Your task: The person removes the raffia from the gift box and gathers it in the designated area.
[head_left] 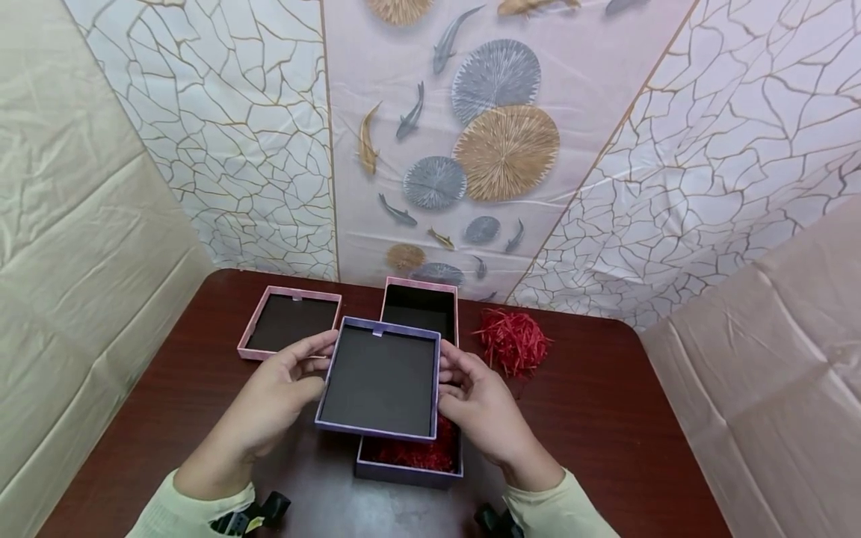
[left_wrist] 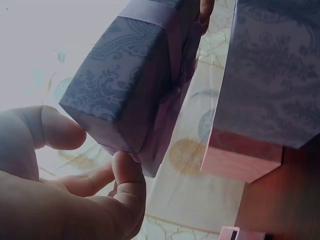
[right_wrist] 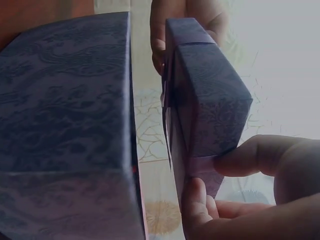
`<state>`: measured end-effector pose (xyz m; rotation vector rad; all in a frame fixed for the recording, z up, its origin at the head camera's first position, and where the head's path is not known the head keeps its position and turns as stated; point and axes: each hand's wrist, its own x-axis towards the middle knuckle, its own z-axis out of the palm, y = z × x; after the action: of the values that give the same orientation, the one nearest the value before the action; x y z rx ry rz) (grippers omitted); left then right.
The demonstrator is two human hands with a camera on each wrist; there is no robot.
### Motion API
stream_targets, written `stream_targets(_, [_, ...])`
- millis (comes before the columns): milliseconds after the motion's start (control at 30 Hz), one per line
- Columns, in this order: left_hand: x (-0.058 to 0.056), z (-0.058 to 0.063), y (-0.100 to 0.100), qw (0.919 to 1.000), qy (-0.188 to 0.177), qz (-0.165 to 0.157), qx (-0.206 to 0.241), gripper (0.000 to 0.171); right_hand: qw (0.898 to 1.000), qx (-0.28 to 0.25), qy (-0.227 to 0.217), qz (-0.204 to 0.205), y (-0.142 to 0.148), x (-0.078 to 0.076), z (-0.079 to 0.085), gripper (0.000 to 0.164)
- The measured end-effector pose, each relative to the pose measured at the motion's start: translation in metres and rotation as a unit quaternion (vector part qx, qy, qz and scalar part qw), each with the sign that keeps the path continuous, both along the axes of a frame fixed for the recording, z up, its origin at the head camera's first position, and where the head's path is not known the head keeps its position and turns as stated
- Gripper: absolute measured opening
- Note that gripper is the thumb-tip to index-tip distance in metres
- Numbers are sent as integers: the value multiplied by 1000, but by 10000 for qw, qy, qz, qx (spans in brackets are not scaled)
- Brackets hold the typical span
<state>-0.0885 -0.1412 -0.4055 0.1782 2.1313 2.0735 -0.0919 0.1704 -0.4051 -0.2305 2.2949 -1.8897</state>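
Observation:
Both hands hold a purple box lid (head_left: pixel 378 381) by its left and right sides, its black inside facing up. My left hand (head_left: pixel 276 396) pinches one side, thumb and fingertips at the edge. On the opposite side my right hand (head_left: pixel 487 407) grips likewise, thumb on the rim. In the left wrist view the lid (left_wrist: pixel 120 65) shows a damask pattern and a lilac ribbon with a bow (left_wrist: pixel 167 105) on its outer face. Below it stands the purple box base (head_left: pixel 410 474), partly hidden, with red shredded paper (head_left: pixel 424 452) inside.
A pink lid (head_left: pixel 289 321) lies inside-up at the back left of the dark wooden table (head_left: pixel 599 418). Behind the held lid stands an open pink box (head_left: pixel 420 299) with a black inside. A heap of red shredded paper (head_left: pixel 514 342) sits to its right. Patterned cloth hangs behind.

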Motion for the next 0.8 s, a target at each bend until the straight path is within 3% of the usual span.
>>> stream_targets(500, [1, -1, -35, 9998, 206, -38, -34, 72, 9984, 410, 62, 395, -26, 0, 12, 80])
stream_targets(800, [1, -2, -60, 9994, 237, 82, -236, 66, 9966, 262, 58, 778, -46, 2, 13, 78])
